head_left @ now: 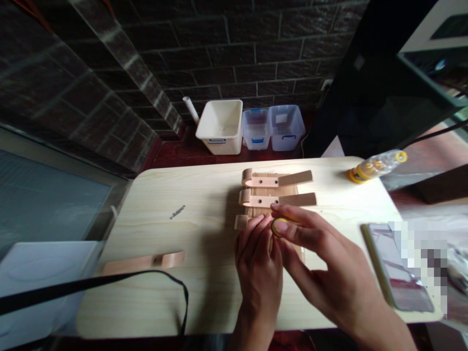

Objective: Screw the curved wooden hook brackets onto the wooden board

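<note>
In the head view, the right hand [340,273] pinches a tool [274,229] with a round, yellow-rimmed end. The left hand [259,258], its fingers close together, lies on a wooden board [290,191] beside a curved wooden hook [240,223]; its grip is hidden. The board is mid-width on the surface [208,190], near the far edge, carrying two more hooks [268,201]. A loose hook [171,260] lies toward the near left corner, screws [178,211] beyond it.
</note>
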Tool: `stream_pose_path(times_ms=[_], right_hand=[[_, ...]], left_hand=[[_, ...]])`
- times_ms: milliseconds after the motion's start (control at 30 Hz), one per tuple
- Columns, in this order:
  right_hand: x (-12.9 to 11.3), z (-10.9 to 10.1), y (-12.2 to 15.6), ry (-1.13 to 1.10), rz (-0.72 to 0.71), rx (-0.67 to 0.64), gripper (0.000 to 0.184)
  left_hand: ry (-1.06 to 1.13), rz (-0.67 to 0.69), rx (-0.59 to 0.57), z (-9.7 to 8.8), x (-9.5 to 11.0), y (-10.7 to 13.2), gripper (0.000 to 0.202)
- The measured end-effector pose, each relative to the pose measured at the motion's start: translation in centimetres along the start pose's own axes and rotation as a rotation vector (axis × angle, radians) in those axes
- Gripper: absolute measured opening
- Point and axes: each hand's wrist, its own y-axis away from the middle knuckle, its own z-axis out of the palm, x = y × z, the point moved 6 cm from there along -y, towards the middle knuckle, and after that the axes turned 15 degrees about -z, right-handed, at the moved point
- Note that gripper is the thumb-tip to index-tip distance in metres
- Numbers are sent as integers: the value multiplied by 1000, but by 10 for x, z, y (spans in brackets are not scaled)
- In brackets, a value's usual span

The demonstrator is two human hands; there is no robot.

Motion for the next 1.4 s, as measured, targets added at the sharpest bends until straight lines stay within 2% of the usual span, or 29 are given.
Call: stream_pose_path(times_ms=[233,333,500,733,967,1167,1400], right_hand=[[4,-5,-2,67,-1,22,23],[5,-6,-2,72,2,38,30],[5,-4,0,-2,1,22,25],[7,-7,1,74,-2,17,40],[8,-6,0,75,17,23,42],[7,-7,1,84,9,28,38],[5,-9,-2,36,-5,25,22]], left_hand=[[-10,26,53,-3,2,-2,14],[-12,15,41,-2,1,-2,14],[-18,27,25,0,1,0,15],[-29,25,39,0,2,0,15],[-14,-3,29,3,-3,3,17],[-3,-8,4,4,-5,4,16],[-12,15,18,1,-2,2,17]])
